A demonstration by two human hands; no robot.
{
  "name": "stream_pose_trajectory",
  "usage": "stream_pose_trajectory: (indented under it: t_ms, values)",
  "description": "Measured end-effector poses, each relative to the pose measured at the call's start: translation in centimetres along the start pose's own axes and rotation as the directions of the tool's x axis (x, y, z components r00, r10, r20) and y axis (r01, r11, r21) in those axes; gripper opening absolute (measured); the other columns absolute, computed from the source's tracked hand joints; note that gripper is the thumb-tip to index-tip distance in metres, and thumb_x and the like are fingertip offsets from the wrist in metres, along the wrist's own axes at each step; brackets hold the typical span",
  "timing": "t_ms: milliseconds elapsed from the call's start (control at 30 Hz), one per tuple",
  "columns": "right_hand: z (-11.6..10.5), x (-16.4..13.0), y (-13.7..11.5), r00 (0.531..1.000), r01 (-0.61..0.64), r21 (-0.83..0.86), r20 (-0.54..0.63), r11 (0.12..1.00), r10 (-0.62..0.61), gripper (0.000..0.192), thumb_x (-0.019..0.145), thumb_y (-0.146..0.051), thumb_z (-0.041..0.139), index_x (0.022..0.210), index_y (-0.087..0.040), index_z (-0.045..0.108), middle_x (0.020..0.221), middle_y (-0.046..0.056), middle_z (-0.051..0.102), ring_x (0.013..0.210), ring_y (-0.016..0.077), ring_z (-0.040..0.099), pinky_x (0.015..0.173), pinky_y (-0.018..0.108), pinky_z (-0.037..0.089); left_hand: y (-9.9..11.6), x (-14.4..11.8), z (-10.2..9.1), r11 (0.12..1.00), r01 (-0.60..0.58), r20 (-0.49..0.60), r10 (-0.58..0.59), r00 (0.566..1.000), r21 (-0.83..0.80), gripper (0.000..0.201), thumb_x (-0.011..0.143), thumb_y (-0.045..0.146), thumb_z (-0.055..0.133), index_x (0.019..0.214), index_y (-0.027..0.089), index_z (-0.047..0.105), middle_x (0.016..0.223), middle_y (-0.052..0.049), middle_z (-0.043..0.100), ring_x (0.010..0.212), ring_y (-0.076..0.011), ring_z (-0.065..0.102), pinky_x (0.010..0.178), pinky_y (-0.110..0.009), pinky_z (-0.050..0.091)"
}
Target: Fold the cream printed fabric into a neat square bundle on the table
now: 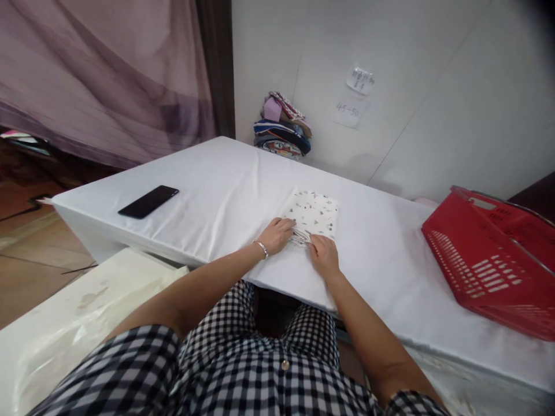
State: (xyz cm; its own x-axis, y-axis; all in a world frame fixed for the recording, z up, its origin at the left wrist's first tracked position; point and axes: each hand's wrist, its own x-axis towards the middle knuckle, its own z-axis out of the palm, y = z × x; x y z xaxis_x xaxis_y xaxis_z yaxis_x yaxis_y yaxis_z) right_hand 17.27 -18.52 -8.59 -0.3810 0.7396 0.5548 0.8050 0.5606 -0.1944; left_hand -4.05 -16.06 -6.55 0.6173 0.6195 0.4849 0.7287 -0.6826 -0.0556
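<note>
A folded white cloth (pixel 313 211) with a small scattered print lies flat on the white-covered table in front of me. Its near edge is bunched into several layers. My left hand (pixel 278 234), with a silver bracelet at the wrist, has its fingers closed on the near left corner. At the near right corner my right hand (pixel 323 253) pinches the layered edge, thumb and fingers together. Parts of the fingertips of both hands are hidden in the folds, and the cloth's kind of garment or item cannot be made out.
To the left a black phone (pixel 149 201) lies on the white tablecloth (pixel 208 202). A red plastic basket (pixel 485 260) stands at the right. Behind the table's far edge is a pile of folded fabrics (pixel 282 127) against the wall. A pale surface (pixel 82 300) adjoins at lower left.
</note>
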Motion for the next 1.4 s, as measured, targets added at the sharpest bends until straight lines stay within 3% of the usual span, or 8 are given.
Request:
stream_pose_trajectory:
  t_ms: [133,267,567,700,867,1133,1400]
  values:
    - [0.1,-0.1,0.2,0.999,0.001,0.058,-0.038,0.998,0.001,0.031,0.078,-0.015,0.044,0.106,-0.017,0.058,0.105,0.008,0.063,0.099,0.0208,0.054,0.088,0.036,0.039,1.0,0.2,-0.3,1.000,-0.007,0.022,0.008,1.000,-0.020,0.022,0.081,0.014,0.046,0.092,0.017,0.064,0.123,-0.010,0.054,0.117,-0.0240,0.044,0.098,-0.045,0.032]
    - [0.1,-0.4,0.8,0.991,-0.039,0.230,-0.117,0.972,0.068,0.042,0.072,-0.010,0.040,0.109,-0.016,0.057,0.108,0.008,0.063,0.101,0.0200,0.055,0.092,0.036,0.043,1.9,0.8,0.1,1.000,0.000,0.031,0.001,1.000,-0.027,0.019,0.082,0.018,0.048,0.091,0.017,0.064,0.125,-0.009,0.053,0.117,-0.0248,0.045,0.099,-0.047,0.031]
    - [0.1,-0.6,1.5,0.937,-0.163,0.530,-0.181,0.832,0.298,0.038,0.074,-0.014,0.039,0.104,-0.018,0.061,0.102,0.007,0.065,0.094,0.0194,0.060,0.087,0.037,0.049,2.8,1.8,1.3,0.999,-0.045,0.000,0.045,0.999,-0.008,0.022,0.088,0.018,0.043,0.088,0.018,0.065,0.125,-0.008,0.054,0.117,-0.0221,0.046,0.103,-0.047,0.029]
    - [0.1,-0.5,1.9,0.882,-0.222,0.603,-0.210,0.766,0.421,0.030,0.081,-0.022,0.040,0.102,-0.018,0.061,0.100,0.008,0.066,0.092,0.0198,0.061,0.085,0.038,0.049,2.9,2.0,1.5,0.995,-0.103,-0.010,0.103,0.995,0.003,0.023,0.089,0.018,0.041,0.089,0.018,0.065,0.125,-0.007,0.054,0.117,-0.0217,0.046,0.103,-0.048,0.028]
    - [0.2,-0.3,3.1,0.781,-0.320,0.595,-0.275,0.737,0.561,0.028,0.082,-0.029,0.044,0.097,-0.016,0.062,0.094,0.008,0.067,0.090,0.0197,0.061,0.084,0.037,0.047,3.5,2.5,1.9,0.991,-0.135,-0.032,0.136,0.990,0.009,0.028,0.091,0.017,0.037,0.088,0.017,0.065,0.125,-0.006,0.055,0.116,-0.0209,0.047,0.103,-0.048,0.028]
    - [-0.2,0.0,3.1,0.790,-0.384,0.582,-0.196,0.717,0.581,0.030,0.081,-0.032,0.046,0.101,-0.017,0.062,0.104,0.009,0.064,0.094,0.0194,0.057,0.082,0.034,0.046,4.8,3.6,1.8,0.983,-0.182,0.011,0.182,0.983,0.006,0.028,0.090,0.015,0.037,0.093,0.017,0.065,0.128,-0.007,0.052,0.120,-0.0209,0.044,0.105,-0.047,0.027]
    - [0.3,0.2,4.0,0.709,-0.413,0.682,-0.175,0.604,0.683,0.033,0.080,-0.037,0.046,0.097,-0.015,0.063,0.100,0.009,0.065,0.093,0.0193,0.058,0.081,0.033,0.046,5.9,4.4,2.4,0.983,-0.185,-0.001,0.185,0.983,0.012,0.030,0.090,0.012,0.034,0.099,0.015,0.062,0.124,-0.008,0.055,0.119,-0.0215,0.045,0.104,-0.047,0.028]
